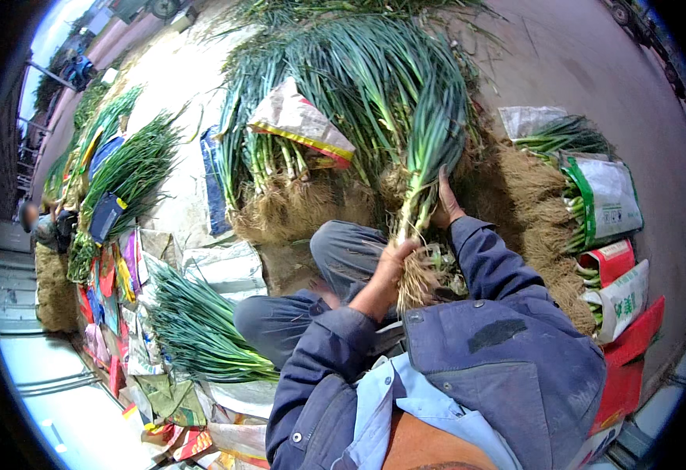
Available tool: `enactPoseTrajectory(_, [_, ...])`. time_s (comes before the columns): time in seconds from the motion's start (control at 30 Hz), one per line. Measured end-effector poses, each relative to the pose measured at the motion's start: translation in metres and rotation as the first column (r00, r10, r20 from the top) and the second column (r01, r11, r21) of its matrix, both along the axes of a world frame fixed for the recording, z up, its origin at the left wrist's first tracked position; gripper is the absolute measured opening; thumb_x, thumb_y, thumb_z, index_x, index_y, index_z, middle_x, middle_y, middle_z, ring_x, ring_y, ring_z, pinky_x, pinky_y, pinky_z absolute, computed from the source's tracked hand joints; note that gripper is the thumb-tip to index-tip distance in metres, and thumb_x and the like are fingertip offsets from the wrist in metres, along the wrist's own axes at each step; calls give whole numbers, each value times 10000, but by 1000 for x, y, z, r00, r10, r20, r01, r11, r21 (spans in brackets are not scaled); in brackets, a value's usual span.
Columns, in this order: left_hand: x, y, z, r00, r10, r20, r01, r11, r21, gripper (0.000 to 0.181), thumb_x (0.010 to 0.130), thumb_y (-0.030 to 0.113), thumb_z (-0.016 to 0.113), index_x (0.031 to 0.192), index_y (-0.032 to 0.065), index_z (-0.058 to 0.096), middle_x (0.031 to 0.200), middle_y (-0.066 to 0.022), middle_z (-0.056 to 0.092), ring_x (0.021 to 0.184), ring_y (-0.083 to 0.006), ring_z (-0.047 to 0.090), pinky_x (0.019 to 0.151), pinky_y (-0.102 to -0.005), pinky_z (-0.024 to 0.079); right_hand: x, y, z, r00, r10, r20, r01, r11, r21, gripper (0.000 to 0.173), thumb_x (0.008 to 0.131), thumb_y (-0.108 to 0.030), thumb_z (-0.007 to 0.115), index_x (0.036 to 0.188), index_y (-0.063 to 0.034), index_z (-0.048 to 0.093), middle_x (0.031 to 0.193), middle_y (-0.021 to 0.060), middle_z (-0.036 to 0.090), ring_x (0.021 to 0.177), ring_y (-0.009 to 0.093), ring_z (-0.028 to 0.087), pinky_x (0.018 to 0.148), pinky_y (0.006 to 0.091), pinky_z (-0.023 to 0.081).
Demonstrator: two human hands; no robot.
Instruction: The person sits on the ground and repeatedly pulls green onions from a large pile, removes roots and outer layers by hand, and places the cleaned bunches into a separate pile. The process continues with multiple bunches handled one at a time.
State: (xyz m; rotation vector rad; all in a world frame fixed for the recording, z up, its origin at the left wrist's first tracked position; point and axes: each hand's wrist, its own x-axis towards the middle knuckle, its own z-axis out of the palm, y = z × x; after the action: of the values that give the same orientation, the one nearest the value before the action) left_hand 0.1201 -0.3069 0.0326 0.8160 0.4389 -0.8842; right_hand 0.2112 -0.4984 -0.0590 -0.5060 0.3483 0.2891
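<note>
My left hand [388,275] is closed around the white root end of a bunch of green onions [416,194], whose pale hairy roots hang below it over my lap. My right hand [447,200] lies against the right side of the same bunch, higher up on the stems; its thumb points upward, and part of the hand is hidden behind the stems. The bunch's green leaves reach up over a large heap of green onions [343,64]. A white woven sack piece with a yellow and red edge [302,120] lies across that heap.
Trimmed green onions [208,335] lie on sacks at my left knee. Root-ended bundles wrapped in sack pieces, one green and white [604,197], line the right side. Coloured sack pieces [172,399] cover the lower left. Another person [55,226] sits by onions at far left.
</note>
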Motion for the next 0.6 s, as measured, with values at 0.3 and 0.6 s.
enactPoseTrajectory(0.3, [-13, 54, 50, 959, 127, 255, -147, 987, 62, 372, 851, 102, 582, 1199, 59, 458, 923, -43, 555, 770, -151, 606, 647, -291, 541, 58, 64, 91, 972, -147, 184, 235, 623, -746, 397, 909, -384, 614, 1059, -18, 642, 887, 73, 651, 874, 202, 619, 787, 365, 497])
enactPoseTrajectory(0.6, [7, 38, 2, 949, 241, 202, -253, 967, 37, 277, 852, 65, 582, 1113, 68, 489, 803, -18, 567, 621, -115, 582, 512, -262, 509, 76, 47, 48, 931, -100, 352, 363, 371, -855, 385, 907, -334, 646, 1046, 21, 591, 923, 140, 651, 824, 230, 608, 755, 402, 483])
